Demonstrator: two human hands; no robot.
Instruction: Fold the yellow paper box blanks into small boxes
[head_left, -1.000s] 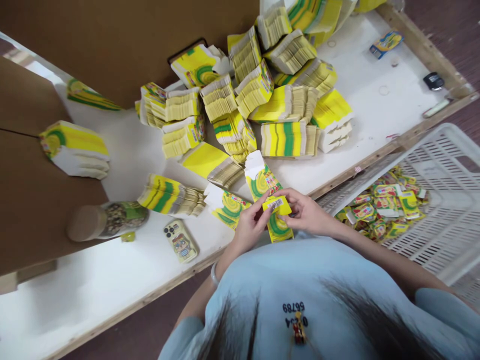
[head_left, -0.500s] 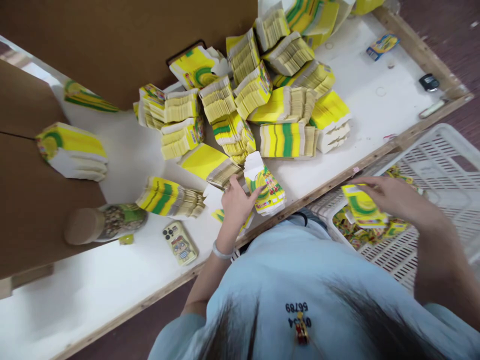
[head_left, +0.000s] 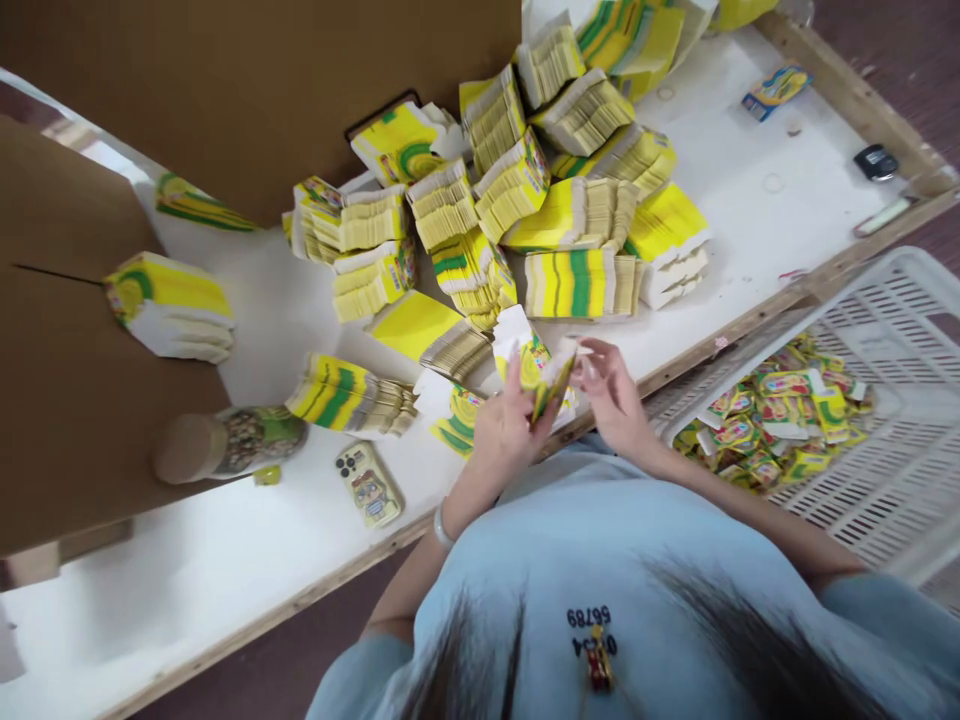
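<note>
Shirt: pale blue (head_left: 600, 560), nearest of all, with dark hair falling over it.
Left hand: the left hand (head_left: 504, 432) is closed around one flat yellow-and-green carton (head_left: 551, 385), thumb on its face, holding it just above the table's front edge.
Right hand: the right hand (head_left: 611, 395) is half curled, its fingertips (head_left: 581, 362) pinching the top of that same carton.
Bracelet: one pale band (head_left: 442, 525) sits on the left wrist.
Table: one white top (head_left: 225, 560) with a wooden rim.
Phone: one (head_left: 368, 484), in a cartoon case, lying flat to the left of the hands.
Jar: one (head_left: 229, 443), lying on its side beside the phone.
Crate: one white slatted crate (head_left: 900, 450) to the right, holding a loose heap of folded cartons (head_left: 772, 420), too many to count.
Stacks: roughly fifteen bundles of flat cartons (head_left: 525, 200) are heaped beyond the hands; one more bundle (head_left: 172, 318) lies apart on the left.
Cardboard: brown sheets (head_left: 247, 90) stand behind the heap.
Far corner: one small blue packet (head_left: 775, 90), one small black object (head_left: 874, 161).
</note>
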